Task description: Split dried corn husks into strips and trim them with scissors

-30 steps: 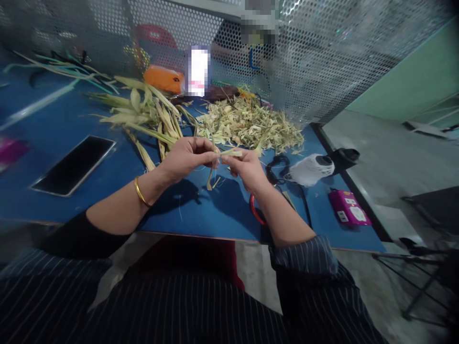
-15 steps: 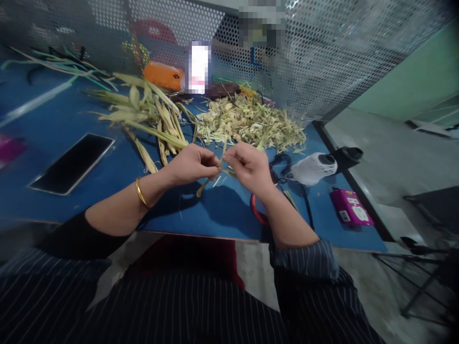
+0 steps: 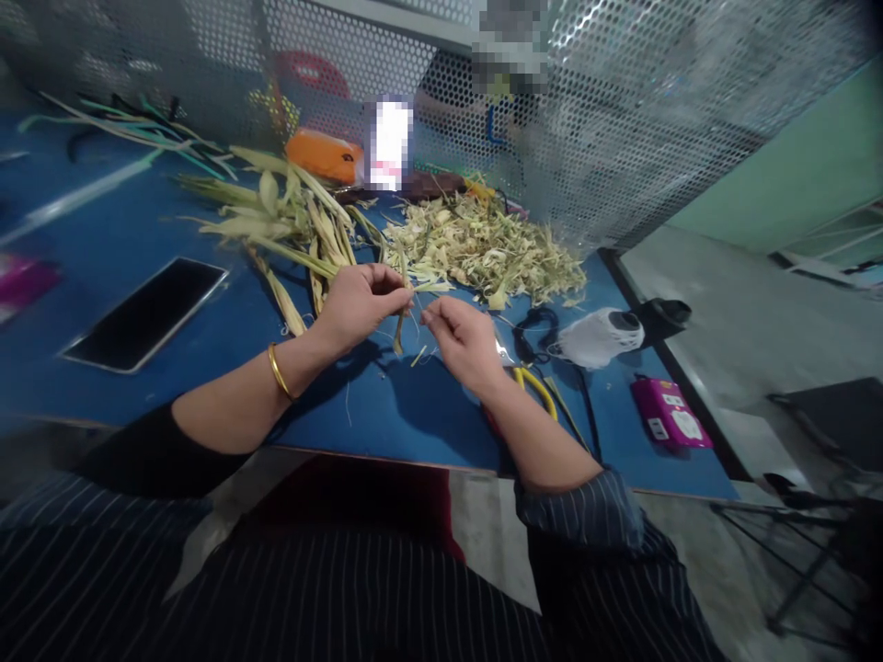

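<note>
My left hand pinches a narrow strip of dried corn husk between thumb and fingers, its lower end hanging over the blue table. Just right of it, my right hand is closed in a pinch, and a thin pale thread shows in the small gap between the hands. What its fingertips grip is hard to see, but it looks like this thread. Under the right wrist lie scissors with a yellow handle, partly hidden. Long corn husks lie beyond my left hand; a heap of husk scraps lies beyond both.
A phone lies left on the blue table. At right are a white thread cone, black cord and pink packet. A perforated metal screen bounds the back, with a lit phone before it.
My right hand has drawn back from the left, opening a small gap. The husk strip stays in my left hand. More of the scissors' yellow handle shows beside my right wrist.
</note>
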`<action>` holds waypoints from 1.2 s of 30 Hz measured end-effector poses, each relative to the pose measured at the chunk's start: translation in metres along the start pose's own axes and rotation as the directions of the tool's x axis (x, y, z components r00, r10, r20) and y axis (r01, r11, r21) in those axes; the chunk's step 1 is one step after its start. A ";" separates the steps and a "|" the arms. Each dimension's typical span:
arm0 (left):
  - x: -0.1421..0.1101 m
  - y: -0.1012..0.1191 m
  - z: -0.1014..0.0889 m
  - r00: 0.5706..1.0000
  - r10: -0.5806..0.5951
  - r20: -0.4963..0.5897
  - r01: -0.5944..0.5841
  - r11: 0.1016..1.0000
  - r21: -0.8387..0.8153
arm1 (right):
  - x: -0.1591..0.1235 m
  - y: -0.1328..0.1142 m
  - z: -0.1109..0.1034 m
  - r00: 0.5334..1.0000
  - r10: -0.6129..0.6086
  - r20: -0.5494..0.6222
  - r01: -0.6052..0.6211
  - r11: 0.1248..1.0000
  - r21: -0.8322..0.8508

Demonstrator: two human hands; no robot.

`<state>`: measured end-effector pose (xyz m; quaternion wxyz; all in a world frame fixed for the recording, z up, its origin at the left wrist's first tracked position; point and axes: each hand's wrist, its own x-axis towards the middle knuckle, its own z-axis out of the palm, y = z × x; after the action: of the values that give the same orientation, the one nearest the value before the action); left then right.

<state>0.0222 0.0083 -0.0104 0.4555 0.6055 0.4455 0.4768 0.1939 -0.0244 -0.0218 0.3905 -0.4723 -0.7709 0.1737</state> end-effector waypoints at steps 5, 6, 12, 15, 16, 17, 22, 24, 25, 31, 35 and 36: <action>-0.003 -0.002 0.000 0.988 0.115 0.100 -0.138 0.951 0.275 | -0.004 -0.006 -0.007 0.952 -0.281 0.124 0.307 0.871 -0.383; -0.004 -0.001 -0.001 0.981 0.105 0.164 -0.150 0.943 0.298 | -0.003 -0.005 -0.009 0.945 -0.297 0.138 0.328 0.864 -0.382; -0.009 0.012 -0.005 0.867 -0.057 0.496 0.023 0.997 0.075 | 0.009 0.008 -0.025 0.997 -0.062 0.041 0.058 0.995 0.086; -0.009 0.016 -0.005 0.876 -0.049 0.480 0.105 0.990 -0.090 | 0.013 0.013 -0.023 0.971 0.206 0.124 -0.239 0.886 0.398; -0.009 0.016 -0.005 0.891 -0.038 0.451 0.104 0.987 -0.122 | 0.014 0.014 -0.021 0.951 0.264 0.161 -0.309 0.823 0.477; -0.008 0.015 -0.004 0.908 -0.025 0.417 0.094 0.985 -0.144 | 0.014 0.015 -0.018 0.933 0.304 0.192 -0.359 0.765 0.535; -0.003 0.007 -0.001 0.987 0.030 0.158 -0.012 0.993 -0.115 | 0.007 0.010 -0.001 0.916 0.358 0.182 -0.399 0.756 0.519; -0.002 0.003 0.000 0.996 0.056 0.062 -0.056 0.998 0.002 | 0.002 0.005 0.002 0.976 0.216 0.034 -0.214 0.913 0.347; -0.002 0.001 0.000 0.997 0.071 0.036 -0.073 0.995 0.072 | 0.000 0.002 0.001 0.995 0.099 -0.029 -0.090 0.969 0.228; -0.007 0.006 -0.002 0.955 0.038 0.293 -0.122 0.954 0.273 | 0.001 -0.002 -0.016 0.976 -0.218 -0.014 0.216 0.973 -0.086; -0.010 0.015 -0.007 0.857 -0.059 0.512 0.032 0.998 0.062 | 0.009 0.004 -0.024 0.998 0.031 0.056 -0.043 0.972 0.232; -0.011 0.017 -0.007 0.850 -0.062 0.523 0.071 0.998 0.003 | 0.010 0.006 -0.024 0.986 0.122 0.110 -0.153 0.928 0.341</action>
<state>0.0152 -0.0045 0.0053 0.5804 0.6928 0.3218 0.2822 0.2131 -0.0153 -0.0057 0.4210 -0.4405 -0.7092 0.3546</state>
